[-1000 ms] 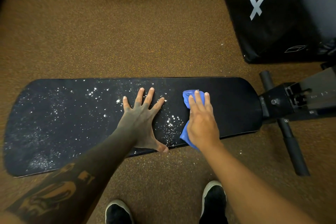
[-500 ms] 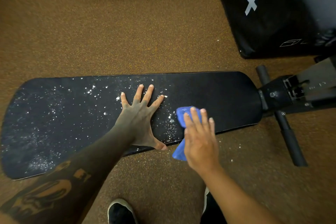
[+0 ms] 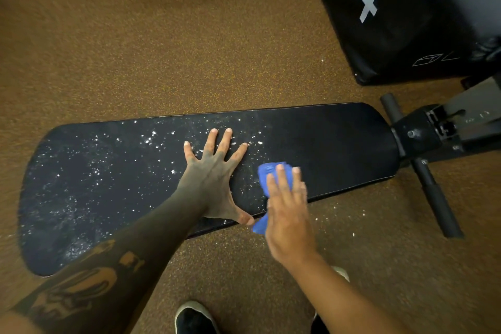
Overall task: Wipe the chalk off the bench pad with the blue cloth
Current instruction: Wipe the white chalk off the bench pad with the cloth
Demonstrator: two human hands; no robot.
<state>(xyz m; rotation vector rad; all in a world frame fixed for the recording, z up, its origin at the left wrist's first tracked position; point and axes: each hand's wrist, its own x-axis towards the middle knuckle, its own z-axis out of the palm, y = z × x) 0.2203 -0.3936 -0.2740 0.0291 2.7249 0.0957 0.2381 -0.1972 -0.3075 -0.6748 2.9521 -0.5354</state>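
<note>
Black bench pad (image 3: 325, 144) runs across mid frame, long axis left to right, over a brown speckled floor (image 3: 162, 49). White chalk (image 3: 146, 141) specks cover the left and centre of the surface, densest upper centre and at the lower left end; the right part of the pad looks mostly clean. Some chalk flecks also lie on the floor just below the pad's near edge, right of centre. Left hand (image 3: 214, 179) lies flat, palm down, on the pad at centre, fingers (image 3: 211, 141) spread wide, thumb at the near edge; tattooed forearm comes in from lower left. Right hand (image 3: 287, 211) is just right of it, slightly motion-blurred, pressing the blue cloth (image 3: 271, 173) onto the pad near its front edge; its fingers lie close together and extended flat on top of the cloth, not curled. Cloth is bunched, one part showing beyond the fingertips on the pad, another tail hanging past the pad's near edge beside the left thumb. Bench frame (image 3: 423, 133) with a black roller bar (image 3: 433, 195) joins the pad's right end. Black padded box (image 3: 401, 35) with white numerals sits upper right on the floor. Two dark shoes at bottom centre, left one (image 3: 195, 320) clearer, the other mostly hidden by the right forearm.
</note>
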